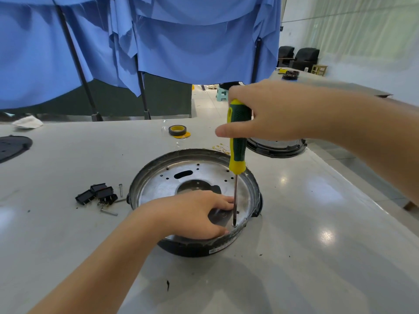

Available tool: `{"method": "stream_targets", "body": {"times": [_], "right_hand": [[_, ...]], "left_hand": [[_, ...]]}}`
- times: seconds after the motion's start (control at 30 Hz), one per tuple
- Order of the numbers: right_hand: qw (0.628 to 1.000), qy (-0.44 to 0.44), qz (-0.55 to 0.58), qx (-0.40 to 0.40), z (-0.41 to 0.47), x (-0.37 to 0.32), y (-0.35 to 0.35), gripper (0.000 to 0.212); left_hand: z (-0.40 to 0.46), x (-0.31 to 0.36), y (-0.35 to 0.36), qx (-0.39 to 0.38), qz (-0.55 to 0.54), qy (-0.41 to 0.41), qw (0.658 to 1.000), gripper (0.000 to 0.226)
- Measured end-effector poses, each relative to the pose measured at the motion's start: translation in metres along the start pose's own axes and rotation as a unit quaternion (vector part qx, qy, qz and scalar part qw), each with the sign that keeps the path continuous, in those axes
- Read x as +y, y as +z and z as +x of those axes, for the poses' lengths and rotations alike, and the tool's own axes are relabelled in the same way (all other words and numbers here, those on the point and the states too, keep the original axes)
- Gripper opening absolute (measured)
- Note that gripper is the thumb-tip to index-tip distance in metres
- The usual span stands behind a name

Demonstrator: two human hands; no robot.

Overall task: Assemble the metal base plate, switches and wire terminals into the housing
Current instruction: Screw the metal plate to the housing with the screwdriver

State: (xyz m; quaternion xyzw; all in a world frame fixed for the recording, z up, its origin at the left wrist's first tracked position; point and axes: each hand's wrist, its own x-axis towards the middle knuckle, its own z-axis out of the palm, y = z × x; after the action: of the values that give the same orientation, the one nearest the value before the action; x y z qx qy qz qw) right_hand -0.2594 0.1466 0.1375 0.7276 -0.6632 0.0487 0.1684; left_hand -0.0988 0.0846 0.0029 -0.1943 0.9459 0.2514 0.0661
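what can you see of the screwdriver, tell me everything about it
The screwdriver has a chunky yellow and dark green handle, rubbery-looking, and a thin dark metal shaft. It stands nearly upright, its tip down at a screw hole near the front rim of the metal base plate inside the housing. The right hand grips the top of the handle; the left hand lies on the plate, fingertips beside the shaft.

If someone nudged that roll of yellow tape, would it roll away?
Probably not: the tape roll lies flat on the table, so it would likely slide. It looks small and light, so easy to lift.
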Motion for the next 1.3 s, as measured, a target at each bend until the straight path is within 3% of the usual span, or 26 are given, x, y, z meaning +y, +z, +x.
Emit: {"method": "stream_targets", "body": {"times": [0.23,0.57,0.83,0.9,1.0,1.1,1.2,1.3], "right_hand": [[0.99,-0.07,0.118,-0.008,-0.016,0.0,0.005,0.018],[0.998,-0.058,-0.008,-0.013,-0.008,0.0,-0.006,0.027],[0.986,-0.038,-0.143,0.076,-0.004,-0.01,-0.005,0.05],[0.989,-0.018,-0.104,0.102,-0.005,-0.012,-0.004,0.056],[0.99,0.026,0.119,0.073,-0.004,-0.01,-0.001,0.061],[0.962,0.055,0.26,0.062,-0.002,0.001,0.003,0.056],[0.933,0.11,0.322,0.114,-0.002,0.018,0.005,0.049],[0.875,0.212,0.394,0.187,-0.009,0.044,0.011,0.041]], "left_hand": [[0.001,0.0,0.0,-0.005,-0.005,-0.002,1.0,0.057],[0.001,0.0,0.0,-0.006,0.006,-0.004,1.0,0.058],[0.0,0.001,0.0,0.0,0.003,-0.003,1.0,0.059],[-0.001,0.001,0.0,-0.003,0.0,-0.002,1.0,0.058],[-0.002,0.001,0.001,-0.001,-0.008,-0.001,1.0,0.055],[-0.003,0.0,0.001,0.005,-0.015,-0.001,1.0,0.053],[-0.002,-0.001,-0.004,0.01,-0.016,-0.016,1.0,0.053],[-0.007,-0.002,-0.013,0.018,-0.016,-0.026,0.999,0.05]]}}
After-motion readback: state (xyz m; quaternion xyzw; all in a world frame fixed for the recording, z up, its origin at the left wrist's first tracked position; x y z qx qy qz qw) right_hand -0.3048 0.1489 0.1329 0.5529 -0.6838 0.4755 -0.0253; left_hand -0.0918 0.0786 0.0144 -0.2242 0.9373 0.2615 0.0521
